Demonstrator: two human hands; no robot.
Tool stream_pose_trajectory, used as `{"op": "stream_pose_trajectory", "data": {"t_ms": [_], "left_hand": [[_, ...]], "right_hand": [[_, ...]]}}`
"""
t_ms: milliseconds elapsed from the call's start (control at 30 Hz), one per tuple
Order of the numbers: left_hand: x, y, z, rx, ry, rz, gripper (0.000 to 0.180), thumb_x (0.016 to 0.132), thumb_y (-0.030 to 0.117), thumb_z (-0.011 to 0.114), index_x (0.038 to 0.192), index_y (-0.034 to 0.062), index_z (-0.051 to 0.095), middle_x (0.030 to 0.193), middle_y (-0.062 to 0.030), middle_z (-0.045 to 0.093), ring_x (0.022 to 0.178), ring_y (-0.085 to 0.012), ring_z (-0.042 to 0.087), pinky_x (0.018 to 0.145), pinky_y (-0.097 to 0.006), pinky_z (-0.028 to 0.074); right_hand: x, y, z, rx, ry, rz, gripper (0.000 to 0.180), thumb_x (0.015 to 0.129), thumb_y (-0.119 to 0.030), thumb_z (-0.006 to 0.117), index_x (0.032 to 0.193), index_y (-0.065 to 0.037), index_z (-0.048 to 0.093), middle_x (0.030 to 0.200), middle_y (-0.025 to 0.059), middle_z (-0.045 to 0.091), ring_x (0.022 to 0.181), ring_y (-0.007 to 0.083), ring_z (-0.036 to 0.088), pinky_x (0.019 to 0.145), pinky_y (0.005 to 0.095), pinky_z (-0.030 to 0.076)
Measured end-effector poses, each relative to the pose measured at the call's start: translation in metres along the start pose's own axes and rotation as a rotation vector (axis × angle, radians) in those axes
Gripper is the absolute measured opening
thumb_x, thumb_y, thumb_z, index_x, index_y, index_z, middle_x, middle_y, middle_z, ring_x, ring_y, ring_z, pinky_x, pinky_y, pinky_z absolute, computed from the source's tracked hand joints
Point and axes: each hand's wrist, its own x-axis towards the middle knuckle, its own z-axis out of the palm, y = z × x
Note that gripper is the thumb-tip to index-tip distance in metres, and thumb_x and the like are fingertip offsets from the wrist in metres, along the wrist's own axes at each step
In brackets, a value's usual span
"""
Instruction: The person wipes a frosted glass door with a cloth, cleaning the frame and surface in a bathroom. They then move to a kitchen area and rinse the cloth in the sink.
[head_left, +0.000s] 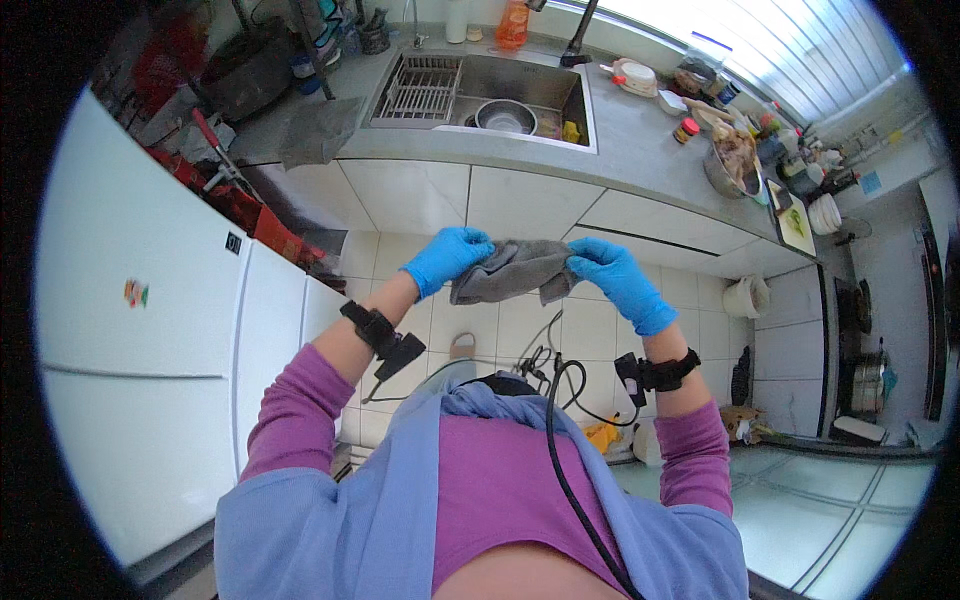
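Observation:
A grey cloth is stretched between my two hands in front of me, over the tiled floor. My left hand, in a blue glove, pinches the cloth's left end. Gripping the right end is my right hand, gloved in blue too. The cloth is bunched along its upper edge, and its lower corners hang loose. Both hands are closed and held at about the same height. My fingertips are partly hidden in the folds.
Ahead runs a grey counter with a sink holding a metal bowl and a dish rack. Another grey cloth lies left of it. A large bowl of food stands right. A white fridge is at left; cables hang below.

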Motion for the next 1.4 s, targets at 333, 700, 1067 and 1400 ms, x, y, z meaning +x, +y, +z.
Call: {"op": "stream_pose_trajectory", "data": {"t_ms": [333,700,1067,1400], "left_hand": [[-0.03,0.022,-0.054,-0.013,0.367,0.324,0.025,0.094,0.023,0.06,0.107,0.0033,0.065,0.094,-0.0037,0.065,0.082,-0.011,0.058,0.074,-0.028,0.05],[-0.099,0.07,-0.082,-0.053,0.466,0.488,0.02,0.097,0.015,0.053,0.107,0.0088,0.069,0.1,-0.0046,0.067,0.09,-0.0123,0.059,0.084,-0.028,0.048],[-0.015,0.021,-0.117,-0.122,0.526,0.317,0.027,0.097,0.014,0.05,0.118,0.0112,0.066,0.101,-0.0065,0.067,0.089,-0.0149,0.061,0.083,-0.03,0.05],[0.066,-0.057,-0.148,0.517,0.559,0.011,0.055,0.09,0.019,0.053,0.143,0.0131,0.04,0.122,-0.0258,0.058,0.107,-0.0403,0.059,0.092,-0.043,0.048]], "right_hand": [[0.012,0.007,-0.022,0.025,0.022,-0.031,0.024,0.087,-0.016,0.068,0.106,-0.001,0.068,0.094,0.0055,0.069,0.086,0.0128,0.062,0.08,0.0284,0.05],[0.035,-0.054,0.016,0.077,-0.08,-0.061,0.028,0.09,-0.019,0.064,0.111,-0.002,0.067,0.096,0.0074,0.069,0.081,0.0149,0.067,0.069,0.0293,0.057],[0.133,-0.037,0.018,-0.028,-0.102,0.04,0.028,0.087,-0.019,0.062,0.109,-0.001,0.066,0.092,0.0072,0.068,0.079,0.0167,0.064,0.07,0.0306,0.055],[0.219,0.044,0.01,-0.202,-0.124,0.218,0.04,0.085,-0.011,0.065,0.123,-0.003,0.058,0.112,0.0107,0.064,0.096,0.0224,0.064,0.079,0.0346,0.057]]}}
